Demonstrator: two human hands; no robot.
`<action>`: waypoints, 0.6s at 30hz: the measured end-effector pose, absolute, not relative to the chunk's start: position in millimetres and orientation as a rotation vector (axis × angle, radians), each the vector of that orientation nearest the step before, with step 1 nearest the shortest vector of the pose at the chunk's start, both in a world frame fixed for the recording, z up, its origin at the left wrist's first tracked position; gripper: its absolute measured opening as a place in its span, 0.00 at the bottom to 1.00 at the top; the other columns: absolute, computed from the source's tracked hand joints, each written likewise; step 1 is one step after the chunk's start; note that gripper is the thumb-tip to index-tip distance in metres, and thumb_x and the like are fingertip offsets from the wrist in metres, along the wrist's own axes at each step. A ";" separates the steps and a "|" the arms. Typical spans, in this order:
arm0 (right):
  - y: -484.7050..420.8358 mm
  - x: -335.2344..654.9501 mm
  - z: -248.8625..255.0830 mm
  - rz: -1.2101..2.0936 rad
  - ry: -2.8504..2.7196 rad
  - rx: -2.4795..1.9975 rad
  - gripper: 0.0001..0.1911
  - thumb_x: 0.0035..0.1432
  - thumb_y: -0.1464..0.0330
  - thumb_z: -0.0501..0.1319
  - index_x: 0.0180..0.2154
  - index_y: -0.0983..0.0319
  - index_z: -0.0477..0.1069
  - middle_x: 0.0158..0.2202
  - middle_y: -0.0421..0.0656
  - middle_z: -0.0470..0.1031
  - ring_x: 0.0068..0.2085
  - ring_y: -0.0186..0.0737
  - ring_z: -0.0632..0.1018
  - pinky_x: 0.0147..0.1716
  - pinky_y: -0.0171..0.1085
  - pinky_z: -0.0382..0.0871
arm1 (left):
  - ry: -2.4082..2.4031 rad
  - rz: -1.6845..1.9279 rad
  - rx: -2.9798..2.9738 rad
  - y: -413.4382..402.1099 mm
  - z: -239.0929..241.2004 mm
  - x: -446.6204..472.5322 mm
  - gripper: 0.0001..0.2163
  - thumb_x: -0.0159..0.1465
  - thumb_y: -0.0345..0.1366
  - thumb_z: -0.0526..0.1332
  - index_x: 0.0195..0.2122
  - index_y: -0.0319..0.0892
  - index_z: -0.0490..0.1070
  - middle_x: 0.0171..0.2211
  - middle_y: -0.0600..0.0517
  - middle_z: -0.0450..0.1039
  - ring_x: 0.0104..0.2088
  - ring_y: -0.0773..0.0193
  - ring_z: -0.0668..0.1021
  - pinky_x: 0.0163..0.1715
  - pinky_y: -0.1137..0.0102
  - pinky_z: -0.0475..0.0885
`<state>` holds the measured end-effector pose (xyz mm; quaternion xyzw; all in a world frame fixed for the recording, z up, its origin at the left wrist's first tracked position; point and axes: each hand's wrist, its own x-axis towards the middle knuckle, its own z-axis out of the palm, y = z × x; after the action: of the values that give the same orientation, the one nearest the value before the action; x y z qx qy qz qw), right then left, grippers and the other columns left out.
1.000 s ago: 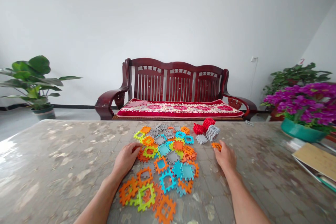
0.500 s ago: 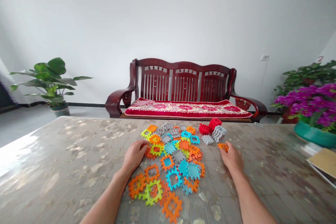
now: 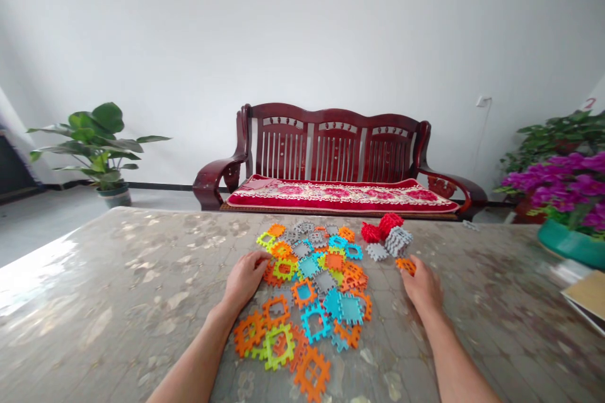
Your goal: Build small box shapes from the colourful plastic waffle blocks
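Note:
Interlocking plastic tiles with toothed edges lie in a loose heap on the table [image 3: 155,277], among them a lime green tile [image 3: 278,346], a blue tile [image 3: 316,322] and an orange tile with a window grid [image 3: 312,373]. At the heap's left edge rests my left hand [image 3: 243,280], fingers loosely bent, the thumb apart from the forefinger and nothing visible between them. On the right, my right hand [image 3: 423,286] grips a small orange tile [image 3: 405,266] between thumb and fingers, low over the table. Just beyond it stand a grey tile stack [image 3: 398,241] and a red tile stack [image 3: 391,225].
Another red stack [image 3: 370,232] and a flat grey tile [image 3: 377,252] sit beside the stacks. Purple flowers in a teal pot [image 3: 570,242] and a cardboard-coloured item [image 3: 587,293] occupy the table's right side. Behind the table is a wooden bench [image 3: 335,145].
The whole view has shifted slightly. Both hands keep nearly the same places, the right one still on the orange tile. The tiles look unmoved.

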<state>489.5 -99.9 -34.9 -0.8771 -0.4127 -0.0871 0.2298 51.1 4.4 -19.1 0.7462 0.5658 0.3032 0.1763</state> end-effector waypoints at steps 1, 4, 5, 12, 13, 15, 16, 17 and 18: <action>-99.7 490.0 -35.5 -0.239 -1.131 -2.403 0.28 0.57 0.59 0.52 0.57 0.61 0.67 0.49 0.52 0.76 0.46 0.54 0.76 0.43 0.47 0.68 | 1.600 0.858 2.111 4.8 -20.0 50.8 0.13 0.61 0.37 0.53 0.39 0.45 0.77 0.42 0.52 0.80 0.45 0.59 0.78 0.49 0.67 0.69; -99.4 491.7 -36.6 -0.254 -1.109 -2.341 0.28 0.55 0.58 0.53 0.54 0.61 0.70 0.46 0.52 0.77 0.43 0.53 0.77 0.42 0.47 0.68 | 1.595 0.846 2.109 5.9 -22.0 49.8 0.13 0.61 0.37 0.53 0.39 0.46 0.77 0.42 0.52 0.80 0.46 0.59 0.78 0.50 0.67 0.68; -99.7 492.0 -36.4 -0.272 -1.100 -2.307 0.28 0.54 0.57 0.53 0.53 0.62 0.71 0.45 0.53 0.77 0.43 0.53 0.76 0.42 0.47 0.68 | 1.596 0.841 2.107 6.0 -22.2 49.5 0.13 0.60 0.36 0.53 0.39 0.46 0.77 0.42 0.52 0.80 0.46 0.59 0.78 0.50 0.67 0.68; -106.7 481.7 -25.3 -0.419 -1.183 -1.902 0.22 0.52 0.61 0.52 0.44 0.62 0.74 0.43 0.52 0.76 0.44 0.50 0.75 0.47 0.47 0.66 | 1.605 0.842 2.108 4.3 -20.0 50.0 0.13 0.60 0.37 0.53 0.39 0.46 0.77 0.42 0.52 0.80 0.46 0.59 0.78 0.50 0.67 0.69; -107.3 478.1 -24.2 -0.392 -1.215 -1.847 0.21 0.52 0.62 0.52 0.43 0.62 0.74 0.42 0.51 0.76 0.43 0.49 0.75 0.47 0.46 0.67 | 1.605 0.842 2.107 4.1 -19.9 50.1 0.13 0.60 0.37 0.53 0.39 0.46 0.77 0.42 0.51 0.80 0.45 0.59 0.78 0.49 0.67 0.69; -107.8 468.6 -23.2 -0.288 -1.273 -1.755 0.18 0.53 0.62 0.53 0.41 0.61 0.74 0.41 0.49 0.77 0.40 0.45 0.75 0.44 0.43 0.69 | 1.604 0.840 2.105 4.1 -20.2 50.0 0.13 0.60 0.37 0.53 0.39 0.46 0.77 0.42 0.52 0.80 0.45 0.59 0.78 0.49 0.67 0.69; -107.7 462.6 -23.1 -0.216 -1.299 -1.718 0.17 0.54 0.61 0.53 0.41 0.60 0.74 0.39 0.48 0.77 0.38 0.44 0.76 0.42 0.42 0.69 | 1.604 0.840 2.105 4.1 -20.3 50.0 0.13 0.60 0.37 0.54 0.39 0.46 0.77 0.42 0.52 0.80 0.45 0.59 0.78 0.49 0.67 0.69; -107.6 455.9 -23.1 -0.138 -1.325 -1.690 0.17 0.54 0.61 0.54 0.41 0.60 0.74 0.38 0.47 0.77 0.36 0.42 0.76 0.40 0.41 0.70 | 1.605 0.841 2.104 3.9 -20.3 50.0 0.13 0.60 0.37 0.54 0.39 0.46 0.77 0.42 0.52 0.80 0.46 0.59 0.78 0.49 0.67 0.69; -107.4 448.4 -22.9 -0.063 -1.350 -1.673 0.17 0.55 0.60 0.54 0.41 0.60 0.74 0.38 0.46 0.77 0.34 0.41 0.76 0.39 0.40 0.70 | 1.606 0.842 2.103 3.7 -20.1 50.0 0.13 0.60 0.37 0.54 0.39 0.46 0.77 0.42 0.52 0.80 0.46 0.59 0.78 0.49 0.67 0.69</action>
<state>448.4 -107.4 -22.9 -0.6842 -0.5524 -0.0256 0.4754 50.0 3.7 -20.1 0.7448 0.5687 0.2982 0.1813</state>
